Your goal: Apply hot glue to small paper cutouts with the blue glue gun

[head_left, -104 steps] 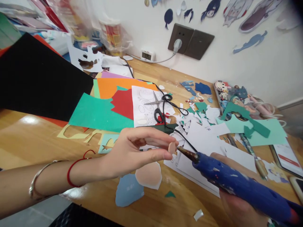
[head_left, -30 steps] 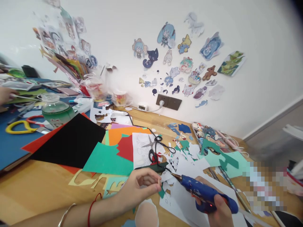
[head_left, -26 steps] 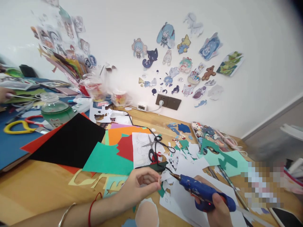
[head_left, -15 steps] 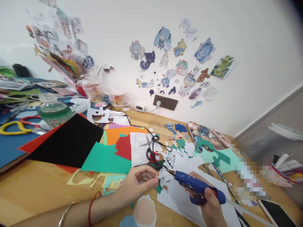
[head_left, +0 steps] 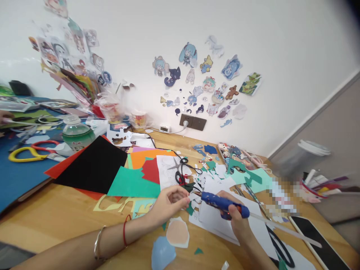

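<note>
My left hand (head_left: 168,203) hovers over the wooden table (head_left: 56,217), thumb and forefinger pinched on a tiny skin-coloured paper piece (head_left: 187,196). My right hand (head_left: 234,217) grips a blue hot glue gun (head_left: 222,202), its nozzle pointing left, a short way from the pinched piece. A glue stick juts from the gun's back. Below my left hand lie a peach paper cutout (head_left: 177,233) and a light blue cutout (head_left: 161,252). White sheets (head_left: 222,225) lie under the gun.
Black, green, red and orange sheets (head_left: 112,172) cover the table's middle, with black scissors (head_left: 181,170) on a printed sheet. Paper scraps spread to the right. A green bottle (head_left: 76,132) and yellow scissors (head_left: 26,153) are at left. A phone (head_left: 320,240) lies at right. Stickers dot the wall.
The view has lifted from the close look at the hands and drifted right. The glue gun's nozzle has backed slightly off the pinched piece. Both hands keep their grip.
</note>
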Demonstrator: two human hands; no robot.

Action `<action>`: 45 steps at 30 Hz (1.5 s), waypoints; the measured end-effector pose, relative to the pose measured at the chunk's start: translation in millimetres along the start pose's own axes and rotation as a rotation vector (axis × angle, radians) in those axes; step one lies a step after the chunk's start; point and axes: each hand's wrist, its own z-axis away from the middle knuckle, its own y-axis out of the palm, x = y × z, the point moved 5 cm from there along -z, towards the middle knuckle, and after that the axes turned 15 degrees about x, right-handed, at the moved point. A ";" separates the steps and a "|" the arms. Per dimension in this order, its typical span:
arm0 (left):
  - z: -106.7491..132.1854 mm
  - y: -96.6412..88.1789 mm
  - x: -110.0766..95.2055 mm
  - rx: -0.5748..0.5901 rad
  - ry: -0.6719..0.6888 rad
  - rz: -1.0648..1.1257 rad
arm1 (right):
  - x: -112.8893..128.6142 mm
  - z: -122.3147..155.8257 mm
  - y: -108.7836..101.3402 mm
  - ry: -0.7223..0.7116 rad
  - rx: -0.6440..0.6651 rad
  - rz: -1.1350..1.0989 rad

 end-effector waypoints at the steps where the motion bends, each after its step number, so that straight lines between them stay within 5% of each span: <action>1: -0.2 -0.3 -1.0 -0.004 0.002 0.000 | -1.4 0.8 -2.3 -0.012 -0.022 0.002; 10: -3.3 -5.5 -3.2 -0.028 0.068 0.012 | 0.3 0.5 -16.0 -0.088 -0.120 0.052; 21: -1.8 -9.4 -9.1 -0.083 0.077 0.029 | 4.6 -2.4 -9.4 -0.104 -0.058 0.151; 45: -2.1 -16.9 5.3 -0.107 -0.100 -0.052 | -2.1 1.4 -9.0 -0.079 -0.160 0.050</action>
